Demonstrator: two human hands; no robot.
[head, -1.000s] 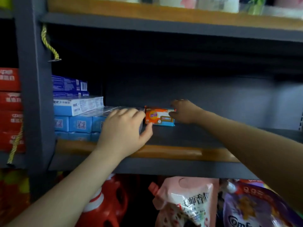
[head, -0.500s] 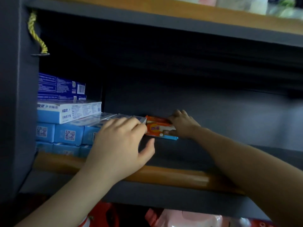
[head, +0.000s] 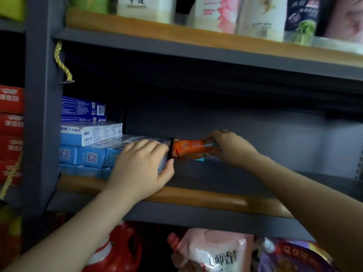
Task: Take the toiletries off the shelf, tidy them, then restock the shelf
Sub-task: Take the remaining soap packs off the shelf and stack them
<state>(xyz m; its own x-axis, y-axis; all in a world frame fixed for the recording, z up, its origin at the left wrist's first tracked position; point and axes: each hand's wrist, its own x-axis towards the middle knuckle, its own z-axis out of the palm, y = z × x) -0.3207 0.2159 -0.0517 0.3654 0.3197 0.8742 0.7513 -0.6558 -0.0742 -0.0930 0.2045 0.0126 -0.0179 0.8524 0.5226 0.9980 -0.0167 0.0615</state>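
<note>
On the middle shelf (head: 196,199) a stack of light blue toothpaste boxes (head: 90,154) fills the left end, with a white and blue box (head: 92,132) and a dark blue box (head: 82,108) on top. My left hand (head: 141,167) grips the right end of the rightmost blue box, thumb on its side. To the right, my right hand (head: 229,148) grips an orange pack (head: 190,149), tilted and lifted off the shelf floor, close beside the blue boxes.
The right part of the middle shelf is bare dark board. Bottles and pouches (head: 216,14) stand on the shelf above. Refill pouches (head: 214,252) and a red jug (head: 121,250) sit below. Red boxes (head: 10,134) fill the bay at left, past a grey upright (head: 41,114).
My right hand has closed round the orange pack and tilted it up off the shelf. My left hand has stayed on the blue box. The camera view has shifted.
</note>
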